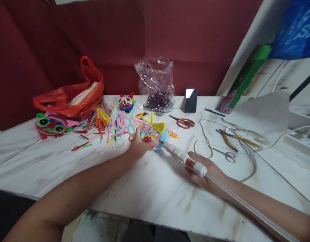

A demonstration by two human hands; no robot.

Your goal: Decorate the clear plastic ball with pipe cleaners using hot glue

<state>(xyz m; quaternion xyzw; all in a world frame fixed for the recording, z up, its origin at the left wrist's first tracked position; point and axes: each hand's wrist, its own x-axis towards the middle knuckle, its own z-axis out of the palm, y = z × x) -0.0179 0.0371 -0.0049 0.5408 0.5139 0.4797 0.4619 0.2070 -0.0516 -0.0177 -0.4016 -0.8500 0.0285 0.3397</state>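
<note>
My left hand (137,145) is closed around a colourful pipe-cleaner animal head (150,130), which has a yellow ear, a red eye and a light blue patch on its right side. In my right hand (207,169) is a white hot glue gun (178,153), with a long clear glue stick (242,198) running out of its back over my forearm. The nozzle meets the head's lower right side; whether it touches or sits just off the surface I cannot tell. My left fingers hide part of the head.
Pipe cleaners (119,122) lie heaped behind my left hand, near a red plastic bag (69,99) and two finished-looking heads (52,126). A clear bag (158,87), phone (191,101), orange-handled scissors (185,122), pliers (229,139), small scissors (227,155) and a white cord (253,168) are behind and right.
</note>
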